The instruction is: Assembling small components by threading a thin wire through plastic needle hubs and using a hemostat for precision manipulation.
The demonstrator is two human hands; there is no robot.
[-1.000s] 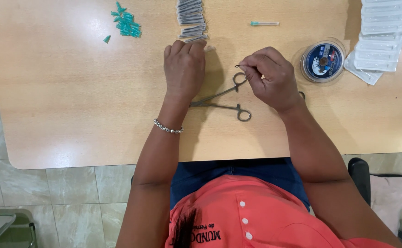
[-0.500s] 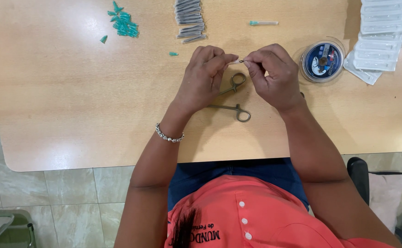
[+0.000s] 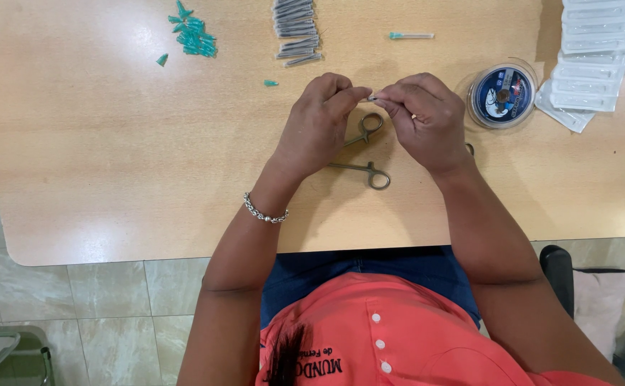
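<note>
Both hands meet over the middle of the pale wood-grain tabletop [image 3: 112, 164], smooth and slightly glossy with a rounded corner. The left hand [image 3: 318, 125] has thumb and forefinger pressed together in a pinch on one end of a small, thin metallic piece [image 3: 372, 98]. The right hand [image 3: 423, 118] pinches the other end, its remaining fingers curled in. The piece is held just above the tabletop, between the two sets of fingertips; it is too small to tell its exact shape.

Directly beneath the hands lies a pair of metal forceps [image 3: 364, 146] with ring handles, dull grey-bronze, handles spread apart, partly hidden by the left hand. A beaded silver bracelet [image 3: 264, 212] sits on the left wrist.

Farther up the tabletop:
- a scatter of small teal plastic caps [image 3: 194, 36], cone-shaped, with one stray cap [image 3: 271, 83] near the left hand;
- a stack of thin grey tubes [image 3: 295, 27], laid in a row;
- one capped needle [image 3: 411, 35], teal hub, lying alone;
- a round clear spool case [image 3: 503, 95] with dark blue inside, just right of the right hand;
- flat white blister packs [image 3: 591, 64], overlapped at the right edge.
</note>
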